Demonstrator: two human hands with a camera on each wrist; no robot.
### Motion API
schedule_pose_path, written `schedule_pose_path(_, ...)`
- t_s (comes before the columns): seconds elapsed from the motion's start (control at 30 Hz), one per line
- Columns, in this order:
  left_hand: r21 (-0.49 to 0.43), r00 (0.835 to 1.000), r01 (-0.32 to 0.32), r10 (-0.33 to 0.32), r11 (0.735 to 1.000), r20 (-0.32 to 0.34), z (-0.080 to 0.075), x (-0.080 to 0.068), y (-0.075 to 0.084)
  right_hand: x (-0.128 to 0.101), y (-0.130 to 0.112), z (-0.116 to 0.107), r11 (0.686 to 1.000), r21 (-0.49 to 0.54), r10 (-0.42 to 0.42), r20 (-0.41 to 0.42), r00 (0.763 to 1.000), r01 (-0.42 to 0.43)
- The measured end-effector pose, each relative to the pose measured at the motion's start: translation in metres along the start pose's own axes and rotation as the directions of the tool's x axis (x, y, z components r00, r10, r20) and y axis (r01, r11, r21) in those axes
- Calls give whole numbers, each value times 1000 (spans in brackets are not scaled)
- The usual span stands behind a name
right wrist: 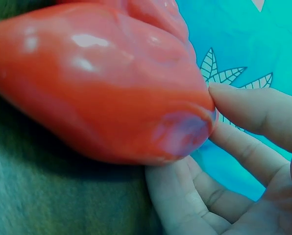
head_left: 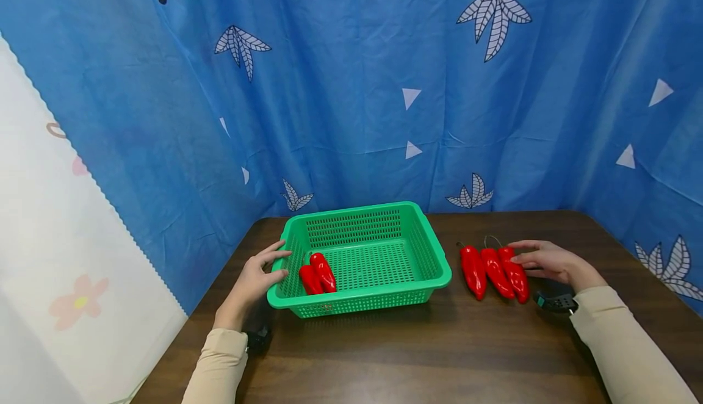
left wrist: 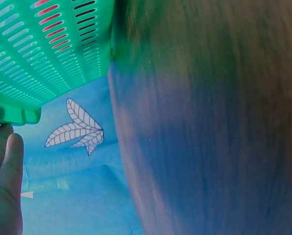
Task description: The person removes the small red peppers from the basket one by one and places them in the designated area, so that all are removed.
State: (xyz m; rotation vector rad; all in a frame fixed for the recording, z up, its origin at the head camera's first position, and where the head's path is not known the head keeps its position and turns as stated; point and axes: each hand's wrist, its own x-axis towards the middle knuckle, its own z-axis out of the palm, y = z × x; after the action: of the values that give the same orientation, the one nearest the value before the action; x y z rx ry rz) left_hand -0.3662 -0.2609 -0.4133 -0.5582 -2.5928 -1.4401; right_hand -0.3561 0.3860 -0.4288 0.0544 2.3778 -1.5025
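My left hand (head_left: 254,280) is at the left rim of a green plastic basket (head_left: 359,297), fingers spread and fairly straight, tips reaching the rim. Inside the basket, at its left end, lie two glossy red peppers (head_left: 324,271). To the right of it, three long red peppers lie side by side on the table, stem ends away from me. My right hand (head_left: 551,263) reaches the rightmost pepper (head_left: 516,276) from the right, its fingertips at the stem end. In the right wrist view, extended fingers (right wrist: 254,115) stand around that end of the pepper (right wrist: 102,93).
The brown wooden table (head_left: 379,355) ends at a blue curtain (head_left: 351,117) with leaf prints. A pale flower-print cloth (head_left: 71,257) hangs on the left. Each wrist wears a dark strap. The left pepper (head_left: 473,273) and middle pepper (head_left: 496,273) lie close against the rightmost one.
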Motion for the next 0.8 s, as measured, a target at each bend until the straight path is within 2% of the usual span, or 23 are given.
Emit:
schedule_pose_path(0.47,6,1000,-10,10,1000,3,0,-1,0,-6,-4,-4,1000,-25,-3,-13,1000,3)
schedule_pose_path(0.7,16,1000,-6,6,1000,-5,1,0,0,-11,-17,-8,998,-61,-6,-39,999,4)
schedule_pose_path(0.8,22,1000,-10,10,1000,-7,1,0,0,-12,-26,-8,997,-71,-32,-37,999,29)
